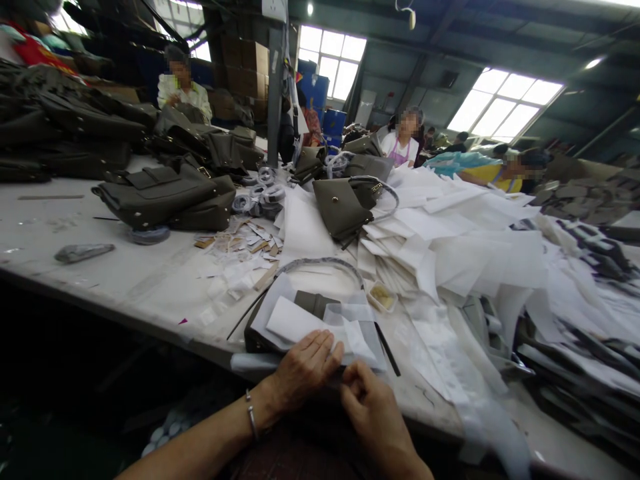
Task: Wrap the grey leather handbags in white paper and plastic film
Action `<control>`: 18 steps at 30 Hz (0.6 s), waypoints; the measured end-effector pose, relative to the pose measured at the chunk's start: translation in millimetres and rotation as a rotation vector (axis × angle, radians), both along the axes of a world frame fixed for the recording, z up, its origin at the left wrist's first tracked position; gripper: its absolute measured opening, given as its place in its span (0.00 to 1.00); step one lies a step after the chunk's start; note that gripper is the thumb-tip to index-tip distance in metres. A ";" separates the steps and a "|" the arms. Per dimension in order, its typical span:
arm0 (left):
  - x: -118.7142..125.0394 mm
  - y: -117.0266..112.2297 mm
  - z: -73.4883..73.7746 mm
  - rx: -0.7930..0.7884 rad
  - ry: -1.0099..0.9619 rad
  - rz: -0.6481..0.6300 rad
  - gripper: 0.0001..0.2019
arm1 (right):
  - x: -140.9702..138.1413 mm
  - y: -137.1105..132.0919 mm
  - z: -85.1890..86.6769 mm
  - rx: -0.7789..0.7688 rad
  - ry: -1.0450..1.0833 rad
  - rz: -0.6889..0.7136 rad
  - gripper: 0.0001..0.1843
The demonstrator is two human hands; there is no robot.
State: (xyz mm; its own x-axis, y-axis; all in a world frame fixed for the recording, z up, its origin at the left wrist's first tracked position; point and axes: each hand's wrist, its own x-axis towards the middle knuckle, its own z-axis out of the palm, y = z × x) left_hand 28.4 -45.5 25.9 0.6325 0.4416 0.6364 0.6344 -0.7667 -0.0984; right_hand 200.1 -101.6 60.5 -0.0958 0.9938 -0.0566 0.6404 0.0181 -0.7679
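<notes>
A dark olive handbag (254, 339) lies at the table's front edge, partly covered by thin white wrapping sheet. Its wrapped handle (325, 261) arches away from me. On top rests a folded white paper (293, 321). My left hand (306, 365) lies on the paper and the bag's near side, its fingers stretched out. Just right of it, my right hand (375, 403) is at the bag's near edge with fingers curled and pinched. Whatever is between those fingertips is hidden.
Olive handbags (165, 193) are piled on the left of the table (145, 277). Another olive handbag (340, 207) leans beyond mine. White sheets (465, 233) heap up on the right, near a small plastic tub (382, 297). Paper scraps (250, 240) lie mid-table. Several people sit farther back.
</notes>
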 end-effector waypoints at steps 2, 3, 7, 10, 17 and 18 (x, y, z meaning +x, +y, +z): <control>-0.8 -0.8 -1.4 0.001 0.009 0.008 0.18 | -7.4 -2.2 0.0 -0.081 0.075 0.002 0.05; -1.2 -1.2 -1.9 0.004 0.013 0.011 0.20 | -9.8 -3.4 2.2 -0.127 0.115 0.011 0.05; -2.7 -2.3 -0.8 -0.015 0.051 0.021 0.26 | 0.0 -3.2 21.4 -0.192 0.232 0.054 0.07; -4.0 -2.8 1.7 -0.031 0.077 0.020 0.28 | 26.9 3.5 33.1 0.015 0.145 -0.118 0.15; -4.5 -2.9 -0.5 -0.027 0.082 0.020 0.26 | 49.0 3.9 10.1 0.200 -0.160 0.009 0.20; -4.4 -2.7 -1.4 -0.026 0.077 0.014 0.24 | 46.6 2.8 9.8 0.163 -0.163 0.048 0.19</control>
